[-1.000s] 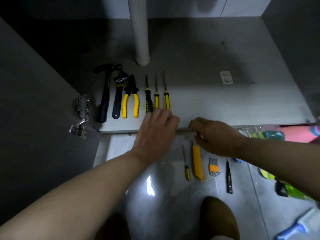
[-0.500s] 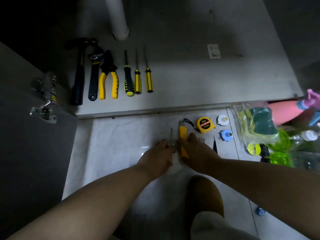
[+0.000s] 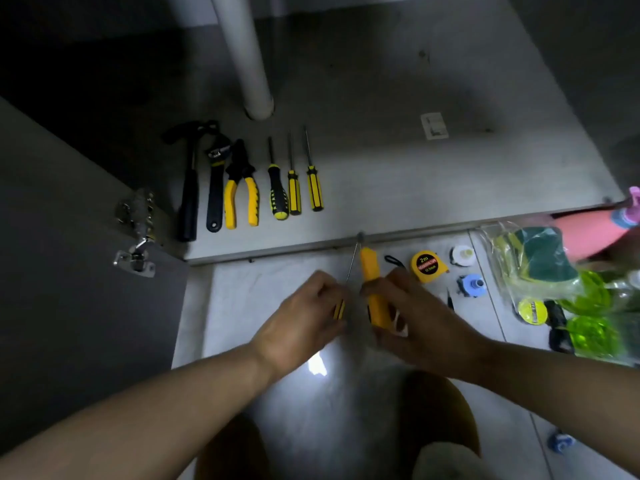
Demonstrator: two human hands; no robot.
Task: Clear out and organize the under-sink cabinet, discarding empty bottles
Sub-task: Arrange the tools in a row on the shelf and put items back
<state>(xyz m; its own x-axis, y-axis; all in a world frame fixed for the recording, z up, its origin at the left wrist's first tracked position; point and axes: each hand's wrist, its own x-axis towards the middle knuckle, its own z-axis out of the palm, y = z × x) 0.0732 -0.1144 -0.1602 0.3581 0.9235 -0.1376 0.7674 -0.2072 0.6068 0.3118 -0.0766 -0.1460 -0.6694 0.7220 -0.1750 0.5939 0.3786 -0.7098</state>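
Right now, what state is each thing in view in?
Left hand, holds the small screwdriver by its handle.
Right hand, holds the yellow utility knife.
Pliers, jaws shut, lying in the cabinet.
Tape measure, retracted, flat on the floor.
Cabinet door, open.
Pink spray bottle, lying on its side.

So the hammer (image 3: 189, 188), wrench (image 3: 215, 192), pliers (image 3: 241, 195) and three screwdrivers (image 3: 293, 190) are lying in a row, left to right, near the cabinet floor's (image 3: 433, 195) front left corner, with the pipe (image 3: 249, 64) standing behind them. The tape measure (image 3: 426, 267) is sitting on the tiled floor (image 3: 263, 289) just before that front edge, and the bag of sponges (image 3: 533, 261) is lying to its right.
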